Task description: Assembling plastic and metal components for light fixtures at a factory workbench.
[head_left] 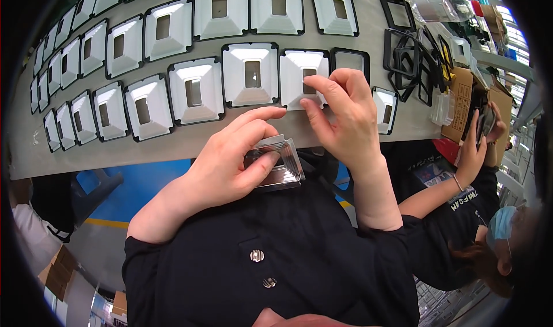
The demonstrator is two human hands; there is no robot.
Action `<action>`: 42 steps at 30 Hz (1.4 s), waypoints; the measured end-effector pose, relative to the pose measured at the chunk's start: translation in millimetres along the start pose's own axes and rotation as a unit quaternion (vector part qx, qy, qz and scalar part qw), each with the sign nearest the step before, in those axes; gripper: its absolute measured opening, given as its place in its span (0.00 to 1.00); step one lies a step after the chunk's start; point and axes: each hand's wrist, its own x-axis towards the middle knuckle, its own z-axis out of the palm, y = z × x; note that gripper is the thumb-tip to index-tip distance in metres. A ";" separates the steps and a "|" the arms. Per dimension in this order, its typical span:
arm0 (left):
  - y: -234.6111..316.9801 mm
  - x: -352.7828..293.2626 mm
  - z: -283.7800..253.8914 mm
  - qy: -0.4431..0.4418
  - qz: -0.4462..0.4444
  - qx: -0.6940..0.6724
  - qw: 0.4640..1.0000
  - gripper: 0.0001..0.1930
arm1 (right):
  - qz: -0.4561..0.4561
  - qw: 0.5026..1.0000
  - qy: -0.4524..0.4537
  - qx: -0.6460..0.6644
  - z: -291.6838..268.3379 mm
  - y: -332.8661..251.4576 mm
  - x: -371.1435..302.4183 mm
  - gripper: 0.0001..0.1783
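My left hand grips a shiny silver, stepped rectangular tray-like piece by its side, just off the table's near edge. My right hand is over the near row, thumb and forefinger apart, with nothing visible between them. Its fingertips are at a white, funnel-shaped housing with a rectangular hole; whether they touch it I cannot tell. To the left sits a similar white housing in a black frame. Behind the right hand, a black-rimmed piece is partly hidden.
Several rows of white housings cover the grey table. Loose black frames pile up at the right, near a clear bottle and a cardboard box. A co-worker's hands hold a dark object beside the box.
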 end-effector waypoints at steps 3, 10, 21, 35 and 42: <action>-6.7 2.1 1.2 0.012 0.034 0.003 0.999 0.09 | 0.016 0.999 -0.024 0.032 3.2 3.3 2.1 0.12; -1.6 3.3 -1.8 0.011 0.015 0.001 1.000 0.09 | -0.004 0.996 -0.063 0.056 -7.0 8.4 9.7 0.08; 0.1 3.8 -5.3 -0.001 0.000 -0.004 1.000 0.09 | -0.044 0.984 -0.167 0.046 -23.8 11.9 30.7 0.08; -0.1 3.6 -8.0 0.001 0.006 -0.043 0.999 0.09 | -0.051 0.982 -0.175 0.046 -13.7 17.7 31.3 0.09; 4.1 8.0 -16.4 -0.008 -0.120 -0.483 0.867 0.06 | -0.030 0.935 -0.179 0.306 -37.0 -20.6 9.4 0.66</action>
